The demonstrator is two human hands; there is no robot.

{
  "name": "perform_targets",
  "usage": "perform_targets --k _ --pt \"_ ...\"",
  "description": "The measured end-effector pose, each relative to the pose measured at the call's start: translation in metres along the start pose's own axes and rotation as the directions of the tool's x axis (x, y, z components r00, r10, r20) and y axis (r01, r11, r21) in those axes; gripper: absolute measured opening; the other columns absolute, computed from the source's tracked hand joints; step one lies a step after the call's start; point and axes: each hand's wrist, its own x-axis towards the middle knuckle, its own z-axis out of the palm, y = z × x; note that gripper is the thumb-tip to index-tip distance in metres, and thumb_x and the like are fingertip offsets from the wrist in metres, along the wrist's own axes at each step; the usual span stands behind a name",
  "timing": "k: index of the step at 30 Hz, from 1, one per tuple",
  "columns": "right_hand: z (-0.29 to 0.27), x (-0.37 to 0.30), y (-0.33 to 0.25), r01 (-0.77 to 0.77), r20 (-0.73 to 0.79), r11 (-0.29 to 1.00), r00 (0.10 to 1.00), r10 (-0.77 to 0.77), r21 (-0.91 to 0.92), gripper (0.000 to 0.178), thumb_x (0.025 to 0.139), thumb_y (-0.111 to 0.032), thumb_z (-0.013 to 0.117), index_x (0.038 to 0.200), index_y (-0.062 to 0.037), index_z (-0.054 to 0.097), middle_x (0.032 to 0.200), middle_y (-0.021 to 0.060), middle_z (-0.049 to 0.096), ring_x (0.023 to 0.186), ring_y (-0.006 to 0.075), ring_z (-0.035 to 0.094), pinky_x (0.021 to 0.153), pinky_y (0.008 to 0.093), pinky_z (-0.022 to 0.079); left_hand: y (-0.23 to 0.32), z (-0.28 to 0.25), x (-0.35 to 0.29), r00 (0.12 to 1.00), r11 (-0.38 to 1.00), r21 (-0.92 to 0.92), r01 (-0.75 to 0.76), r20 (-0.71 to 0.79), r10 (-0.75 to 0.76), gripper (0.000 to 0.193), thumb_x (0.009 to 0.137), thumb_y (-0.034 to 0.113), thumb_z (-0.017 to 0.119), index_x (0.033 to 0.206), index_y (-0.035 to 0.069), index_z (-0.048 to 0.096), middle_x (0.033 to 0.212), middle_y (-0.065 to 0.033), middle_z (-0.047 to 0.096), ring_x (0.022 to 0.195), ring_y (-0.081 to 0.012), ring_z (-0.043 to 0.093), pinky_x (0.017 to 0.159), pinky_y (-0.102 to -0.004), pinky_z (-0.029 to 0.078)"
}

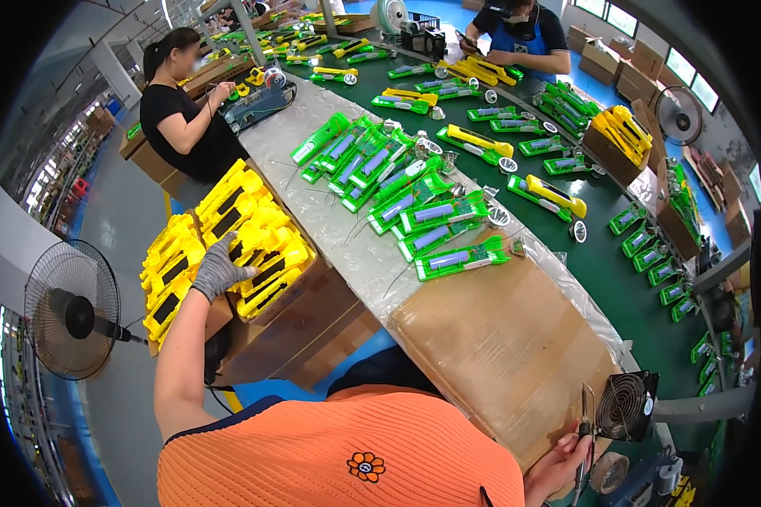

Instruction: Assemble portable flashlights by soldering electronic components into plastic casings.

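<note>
My left hand (218, 272), in a grey glove, rests on a pile of yellow plastic casings (271, 241) with black strips. Its thumb stands apart from the fingers, and no casing is lifted. At the lower right my bare right hand (560, 466) is closed around a soldering iron (584, 425), its tip pointing up beside a small black fan (624, 406). Between my hands lies a brown cardboard sheet (507, 338) on the bench. Beyond it are several green flashlight housings (461, 259) with blue cells, circuit boards, loose wires and round silvery reflectors.
A cardboard box (283, 329) holds the yellow casings to my left, near a standing fan (78, 317). A green conveyor belt (533, 228) carries green and yellow flashlight parts. One co-worker (186, 110) is at the left, another (524, 42) across the belt.
</note>
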Motion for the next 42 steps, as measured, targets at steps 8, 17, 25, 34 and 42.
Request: perform_targets --k 8,17,25,34,42 --pt "0.005 -0.002 -0.003 0.028 0.006 0.995 1.000 -0.029 0.091 0.012 0.100 -0.009 0.052 0.090 -0.0064 0.047 0.062 0.0005 0.039 0.058 0.0100 0.045 0.097 0.0378 0.050 -0.049 -0.017 0.043 0.977 0.916 -0.398 -0.048 -0.209 -0.039 0.084 0.067 0.013 0.086 0.138 -0.009 0.046 0.125 -0.0211 0.063 0.110 -0.0249 0.064 0.097 -0.0325 0.051" --pt "-0.001 -0.004 -0.003 0.038 -0.064 0.983 0.998 -0.026 0.181 0.011 0.101 -0.009 0.051 0.090 -0.0061 0.048 0.060 0.0004 0.039 0.057 0.0109 0.045 0.097 0.0392 0.050 0.196 -0.029 -0.001 0.741 0.732 -0.116 -0.671 -0.095 0.665 0.049 0.076 0.018 0.081 0.120 0.006 0.063 0.104 -0.0107 0.070 0.093 -0.0213 0.069 0.086 -0.0318 0.053" --pt "-0.016 -0.008 -0.001 0.159 -0.069 0.979 0.986 -0.151 0.129 0.012 0.099 -0.007 0.052 0.091 -0.0096 0.044 0.063 -0.0009 0.038 0.059 0.0098 0.043 0.089 0.0385 0.050 0.429 0.123 -0.076 -0.063 0.014 -0.232 -0.973 0.320 0.945 0.031 0.076 0.018 0.070 0.105 0.011 0.066 0.091 -0.0158 0.070 0.086 -0.0351 0.069 0.079 -0.0443 0.054" --pt "-0.005 -0.012 -0.004 0.209 -0.145 0.977 0.968 -0.203 0.030 0.010 0.099 -0.006 0.052 0.092 -0.0063 0.045 0.069 0.0044 0.047 0.062 0.0119 0.047 0.075 0.0303 0.050 0.526 0.175 -0.029 0.021 0.084 -0.247 -0.965 0.250 0.968 0.072 0.088 0.061 0.061 0.131 0.004 0.055 0.115 -0.0191 0.061 0.106 -0.0345 0.063 0.092 -0.0416 0.051" --pt "-0.011 -0.014 0.000 0.202 -0.201 0.979 0.960 -0.198 0.002 0.011 0.096 -0.005 0.055 0.095 -0.0057 0.044 0.075 0.0109 0.053 0.059 0.0136 0.049 0.072 0.0323 0.050 0.532 0.190 -0.067 -0.120 -0.098 -0.071 -0.993 0.489 0.864 0.065 0.095 0.051 0.054 0.143 0.008 0.047 0.134 -0.0205 0.053 0.126 -0.0362 0.049 0.105 -0.0489 0.038"
